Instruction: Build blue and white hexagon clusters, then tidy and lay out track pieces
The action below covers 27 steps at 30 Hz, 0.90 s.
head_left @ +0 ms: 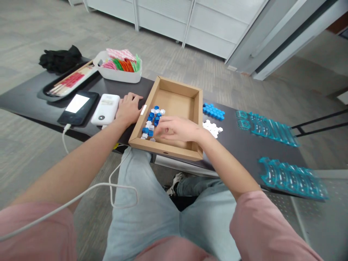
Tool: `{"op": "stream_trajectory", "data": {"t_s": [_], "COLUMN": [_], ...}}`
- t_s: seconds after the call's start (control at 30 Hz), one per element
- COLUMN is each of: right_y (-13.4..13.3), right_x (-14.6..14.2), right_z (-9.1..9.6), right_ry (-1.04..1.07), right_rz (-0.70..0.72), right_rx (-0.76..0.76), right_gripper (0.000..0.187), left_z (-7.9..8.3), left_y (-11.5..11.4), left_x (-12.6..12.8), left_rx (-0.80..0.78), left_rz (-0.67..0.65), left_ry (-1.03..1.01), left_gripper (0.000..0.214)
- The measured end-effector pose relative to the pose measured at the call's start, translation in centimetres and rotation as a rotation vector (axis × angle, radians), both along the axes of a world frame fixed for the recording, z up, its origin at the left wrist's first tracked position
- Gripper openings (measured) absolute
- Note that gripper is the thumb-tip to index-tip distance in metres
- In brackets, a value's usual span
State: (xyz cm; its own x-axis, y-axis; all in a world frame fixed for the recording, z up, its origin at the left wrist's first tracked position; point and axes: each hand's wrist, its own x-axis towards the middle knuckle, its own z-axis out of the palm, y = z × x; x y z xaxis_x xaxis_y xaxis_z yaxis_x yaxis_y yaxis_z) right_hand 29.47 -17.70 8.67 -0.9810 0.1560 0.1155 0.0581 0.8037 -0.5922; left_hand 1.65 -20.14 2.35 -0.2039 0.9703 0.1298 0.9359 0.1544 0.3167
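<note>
A shallow brown cardboard box (178, 95) lies on the dark table in front of me. Along its left inner side sit several small blue and white hexagonal pieces (154, 115). My right hand (178, 128) is inside the box, just right of these pieces, with curled fingers; whatever they may hold is hidden. Beside the box's left wall rests my left hand (129, 108), fingers stretched out, holding nothing. Outside the box's right wall are a group of blue hexagonal pieces (214, 111) and a group of white hexagonal pieces (212, 128), the latter partly behind my right forearm.
A white power bank (106, 108) and a phone (78, 107) with a cable lie to the left. Behind them stand a black tray of sticks (67, 81), a white basket (119, 74) of colourful items and black cloth (60, 59). Teal ridged plastic pieces (274, 128) lie at right.
</note>
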Motion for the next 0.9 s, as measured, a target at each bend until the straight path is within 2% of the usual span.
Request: {"op": "stream_trajectory", "data": {"t_s": [0.1,0.2,0.33,0.43,0.57,0.7,0.8,0.9], "right_y": [-0.5,-0.2,0.5,0.6,0.1,-0.7,-1.0,-0.6], "right_x": [-2.8,-3.2,-2.0,-1.5,-1.9,-2.7,-2.9,-2.4], "right_z": [0.0,0.0,0.1,-0.2,-1.1,-1.5,-1.6,-1.3], "right_ry": [-0.153,-0.229,-0.213,-0.199,-0.252,-0.299,-0.290,-0.239], "right_rz": [0.110,0.131,0.048,-0.024,-0.125,-0.146,-0.130,-0.134], "right_rx": [-0.008,-0.002,0.030,0.112,0.297,0.433,0.456,0.387], "right_gripper": [0.034,0.029,0.015,0.025,0.041,0.040,0.031,0.026], "left_z": [-0.1,-0.3,-0.4,-0.3,-0.1,-0.1,-0.2,-0.1], "left_y": [-0.1,0.0,0.1,0.1,0.0,0.0,0.1,0.1], "left_x": [0.0,0.0,0.0,0.0,0.1,0.0,-0.2,-0.3], "left_rx": [0.012,0.025,0.029,0.023,0.015,0.006,0.009,0.000], "left_rz": [-0.001,0.002,0.001,0.005,0.013,0.014,0.017,0.021], "left_ry": [0.008,0.016,0.021,0.025,0.022,0.020,0.024,0.015], "left_gripper": [0.063,0.062,0.060,0.061,0.062,0.062,0.063,0.063]}}
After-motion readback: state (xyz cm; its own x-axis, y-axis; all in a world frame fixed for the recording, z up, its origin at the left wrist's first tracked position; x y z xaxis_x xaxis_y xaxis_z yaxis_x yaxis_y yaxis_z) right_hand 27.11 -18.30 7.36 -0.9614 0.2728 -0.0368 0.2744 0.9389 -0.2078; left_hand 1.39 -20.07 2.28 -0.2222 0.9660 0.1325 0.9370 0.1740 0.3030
